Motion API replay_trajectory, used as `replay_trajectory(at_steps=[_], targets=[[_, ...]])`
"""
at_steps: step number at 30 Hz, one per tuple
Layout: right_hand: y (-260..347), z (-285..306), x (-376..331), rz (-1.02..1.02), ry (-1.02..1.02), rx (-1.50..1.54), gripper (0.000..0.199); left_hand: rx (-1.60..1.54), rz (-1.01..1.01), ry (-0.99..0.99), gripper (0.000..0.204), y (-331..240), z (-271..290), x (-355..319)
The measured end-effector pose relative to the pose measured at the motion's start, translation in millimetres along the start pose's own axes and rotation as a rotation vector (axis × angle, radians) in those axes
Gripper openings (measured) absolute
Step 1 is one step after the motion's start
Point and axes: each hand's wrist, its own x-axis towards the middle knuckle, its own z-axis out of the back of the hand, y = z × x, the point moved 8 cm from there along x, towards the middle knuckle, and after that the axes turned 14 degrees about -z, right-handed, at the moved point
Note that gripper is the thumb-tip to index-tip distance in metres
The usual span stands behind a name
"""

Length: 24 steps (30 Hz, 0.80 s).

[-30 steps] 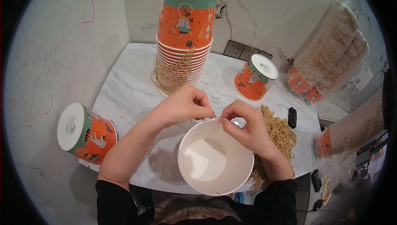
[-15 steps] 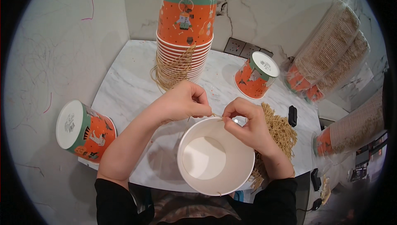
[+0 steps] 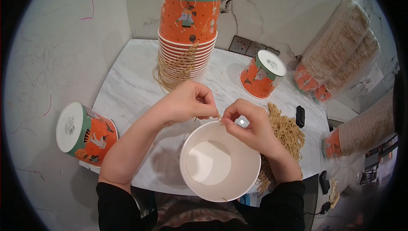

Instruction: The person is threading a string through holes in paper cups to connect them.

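Observation:
A white-lined paper bucket (image 3: 247,165) stands open side up at the table's near edge, its inside empty. Just over its far rim, both hands pinch a thin tan cord (image 3: 219,118). My left hand (image 3: 192,102) has thumb and index finger closed on one part of the cord. Close beside it, my right hand (image 3: 250,122) pinches the cord near the rim, fingertips almost touching the left ones. A bit of cord also shows at the bucket's near rim. Whether the cord is knotted is too small to tell.
A pile of tan cords (image 3: 285,131) lies right of the bucket. Behind stands a tall stack of orange-green buckets (image 3: 187,23) with looped cords (image 3: 175,67) hanging on it. Single upturned buckets (image 3: 260,80) sit far right and left. Plastic-wrapped stacks (image 3: 335,46) and a black object (image 3: 300,116) are at right.
My right hand has moved left, closing the gap to my left hand along the cord. The view has shifted slightly; the bucket stays by the near edge.

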Motion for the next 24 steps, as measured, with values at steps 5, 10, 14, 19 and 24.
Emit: replay_trajectory(at_steps=[5, 10, 14, 19, 24], targets=[[1.5, -3.9, -0.5, 0.064, 0.011, -0.010, 0.012, 0.043, -0.007, 0.004, 0.010, 8.1, 1.4, 0.6], [6.1, -5.4, -2.3, 0.109, 0.017, -0.066, 0.014, 0.141, -0.008, 0.004, 0.012, 8.4, 1.9, 0.4], [7.1, -6.5, -2.5, 0.120, 0.025, -0.072, 0.014, 0.176, 0.002, 0.028, 0.011, 4.4, 3.1, 0.3], [9.2, -7.4, -3.6, 0.135, 0.028, -0.081, 0.014, 0.172, 0.022, 0.030, 0.011, 3.3, 4.2, -2.4], [-22.0, -10.2, 4.1, -0.076, 0.100, 0.208, 0.012, 0.137, 0.001, 0.035, 0.010, -0.6, 7.1, -1.7]])
